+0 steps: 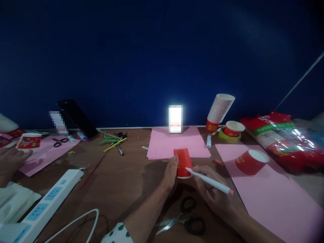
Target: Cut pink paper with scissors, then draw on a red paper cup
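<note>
Upside down above the brown table, a red paper cup (184, 160) has its white rim facing down. My left hand (171, 172) grips the cup's left side, thumb towards me. A white marker pen (212, 182) with an orange-red end is pinched in my right hand (210, 185), and its tip meets or nearly meets the cup's wall. Below the hands lie black-handled scissors (193, 224), blades partly behind my left forearm. Behind the cup is a stack of pink paper (157, 145).
A tall paper cup stack (221, 108) leans at the back right, near a cup on a tape roll (229, 136). Another red cup (248, 163) lies tilted on pink paper. A power strip (48, 199) and white cable (83, 212) sit left, beside another person's hand (12, 163).
</note>
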The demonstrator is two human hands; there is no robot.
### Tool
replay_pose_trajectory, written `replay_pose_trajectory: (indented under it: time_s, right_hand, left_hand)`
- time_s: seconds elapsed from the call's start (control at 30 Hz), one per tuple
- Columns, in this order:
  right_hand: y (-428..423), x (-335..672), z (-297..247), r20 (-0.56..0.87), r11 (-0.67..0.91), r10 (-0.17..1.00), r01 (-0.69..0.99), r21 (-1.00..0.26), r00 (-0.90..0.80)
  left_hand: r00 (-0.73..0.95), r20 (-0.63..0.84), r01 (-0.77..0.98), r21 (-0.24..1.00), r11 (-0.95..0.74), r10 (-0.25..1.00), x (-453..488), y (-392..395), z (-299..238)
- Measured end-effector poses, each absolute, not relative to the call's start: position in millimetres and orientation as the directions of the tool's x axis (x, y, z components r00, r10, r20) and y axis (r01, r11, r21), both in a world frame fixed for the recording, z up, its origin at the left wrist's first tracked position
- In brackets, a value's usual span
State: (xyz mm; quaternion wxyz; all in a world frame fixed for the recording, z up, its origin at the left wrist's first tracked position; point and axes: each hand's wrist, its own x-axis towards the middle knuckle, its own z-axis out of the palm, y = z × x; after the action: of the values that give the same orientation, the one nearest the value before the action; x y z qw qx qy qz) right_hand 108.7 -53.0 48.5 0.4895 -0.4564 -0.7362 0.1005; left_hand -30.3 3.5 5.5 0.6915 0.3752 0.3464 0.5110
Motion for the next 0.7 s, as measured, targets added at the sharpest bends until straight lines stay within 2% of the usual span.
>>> replay_pose_trajectory:
  time_s: [0.3,0.53,0.7]
  right_hand:
    - [-51.5,108.3,42.9,0.643,0.570,0.760,0.570,-0.592,-0.094]
    - [-52.9,108.2,45.7,0.614,0.551,0.781,0.590,-0.590,-0.115]
    - [-51.4,108.7,42.8,0.624,0.558,0.773,0.595,-0.579,-0.117]
  left_hand:
    - [0.209,-0.136,-0.454,0.864,0.219,0.969,-30.1,2.0,9.7]
    - [0.212,-0.101,-0.488,0.851,0.195,0.972,-28.8,2.7,6.6]
    - [0.208,-0.088,-0.440,0.881,0.174,0.974,-30.7,3.5,4.8]
